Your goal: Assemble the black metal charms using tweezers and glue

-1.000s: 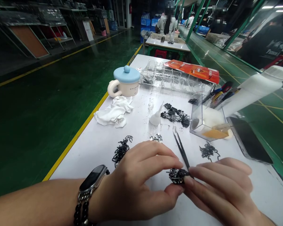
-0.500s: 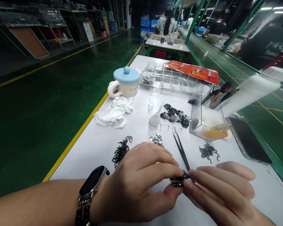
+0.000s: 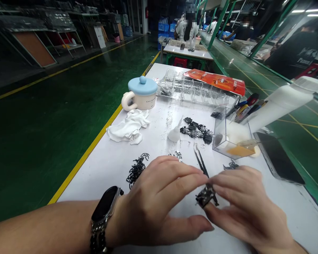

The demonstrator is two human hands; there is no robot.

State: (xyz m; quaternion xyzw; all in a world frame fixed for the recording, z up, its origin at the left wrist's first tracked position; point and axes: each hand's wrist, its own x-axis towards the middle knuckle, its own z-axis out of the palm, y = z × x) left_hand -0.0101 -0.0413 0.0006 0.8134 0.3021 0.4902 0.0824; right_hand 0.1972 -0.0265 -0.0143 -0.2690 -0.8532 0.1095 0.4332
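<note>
My right hand (image 3: pixel 250 208), slightly blurred, pinches a small black part with metal bits (image 3: pixel 205 195) between thumb and fingers. Beside it, my left hand (image 3: pixel 159 204) has its thumb spread away from its fingers; those fingertips reach the part's upper edge, and whether they touch it I cannot tell. Black tweezers (image 3: pixel 200 160) lie just beyond, partly hidden by the hands. To the left is a pile of small black curved pieces (image 3: pixel 136 171). Small silver pieces (image 3: pixel 178 155) and another black pile (image 3: pixel 231 165) show partly behind my hands.
Similar black parts (image 3: pixel 197 130) lie mid-table by a white nozzle bottle (image 3: pixel 175 133). A white cloth (image 3: pixel 128 127) and lidded mug (image 3: pixel 143 100) stand left. Compartment trays (image 3: pixel 190 88) are at the back; a clear box (image 3: pixel 231 141), white bottle (image 3: pixel 283 100) and phone (image 3: pixel 279 157) right.
My left thumb has come away from the black part, which was between both hands. My right hand has turned and risen slightly with the part, now tilted, covering more of the right pile.
</note>
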